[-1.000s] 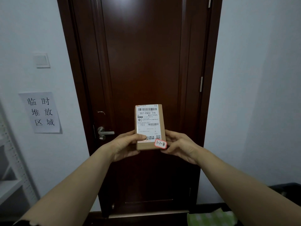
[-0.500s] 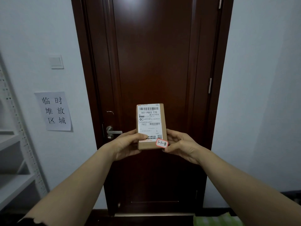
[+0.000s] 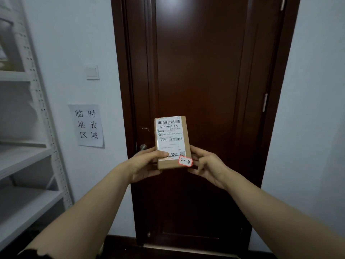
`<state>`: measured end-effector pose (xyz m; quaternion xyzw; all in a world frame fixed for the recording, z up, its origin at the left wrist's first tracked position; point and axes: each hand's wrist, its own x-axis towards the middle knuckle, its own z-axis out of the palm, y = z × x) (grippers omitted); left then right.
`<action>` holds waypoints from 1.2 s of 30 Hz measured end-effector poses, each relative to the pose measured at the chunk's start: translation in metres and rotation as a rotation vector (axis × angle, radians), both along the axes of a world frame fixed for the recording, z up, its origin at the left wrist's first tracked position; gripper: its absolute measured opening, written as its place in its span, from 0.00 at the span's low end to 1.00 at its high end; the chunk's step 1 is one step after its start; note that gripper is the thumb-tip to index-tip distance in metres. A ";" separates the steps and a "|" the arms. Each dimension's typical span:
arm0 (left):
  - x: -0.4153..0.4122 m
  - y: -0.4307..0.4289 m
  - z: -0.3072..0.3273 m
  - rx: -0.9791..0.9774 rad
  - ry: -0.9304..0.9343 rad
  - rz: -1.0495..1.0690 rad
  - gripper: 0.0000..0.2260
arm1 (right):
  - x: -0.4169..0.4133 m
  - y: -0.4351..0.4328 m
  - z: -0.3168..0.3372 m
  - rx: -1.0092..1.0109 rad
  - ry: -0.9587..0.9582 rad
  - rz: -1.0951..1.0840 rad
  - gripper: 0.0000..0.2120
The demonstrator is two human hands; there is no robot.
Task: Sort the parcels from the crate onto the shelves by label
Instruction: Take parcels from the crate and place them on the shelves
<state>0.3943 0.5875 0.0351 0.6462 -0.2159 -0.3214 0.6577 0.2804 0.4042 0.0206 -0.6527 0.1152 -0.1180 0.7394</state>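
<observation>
A small brown cardboard parcel (image 3: pixel 172 135) stands upright in front of me, its white shipping label facing me. A red-edged sticker (image 3: pixel 185 161) at its lower right corner reads 3-1-8. My left hand (image 3: pixel 144 164) grips the parcel's lower left edge, thumb across the label. My right hand (image 3: pixel 207 166) holds the lower right edge, fingers curled behind the box. White metal shelves (image 3: pixel 28 156) stand at the left edge of the view.
A dark wooden door (image 3: pixel 201 71) fills the middle, its handle (image 3: pixel 143 147) partly hidden by my left hand. A paper sign (image 3: pixel 86 125) with Chinese characters and a light switch (image 3: pixel 92 72) hang on the white wall to the left.
My view has swung left, so the door and sign have shifted right and more of the shelves shows. The parcel stays held in both hands in the same way.
</observation>
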 end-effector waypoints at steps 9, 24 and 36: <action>0.053 0.083 0.015 -0.014 -0.076 0.137 0.15 | 0.078 0.078 0.012 0.081 -0.046 0.119 0.21; 0.155 0.213 0.047 0.030 -0.234 0.428 0.19 | 0.239 0.195 0.033 0.122 -0.153 0.344 0.09; 0.278 0.264 0.141 -0.033 -0.411 0.728 0.26 | 0.443 0.257 0.119 0.145 -0.346 0.640 0.10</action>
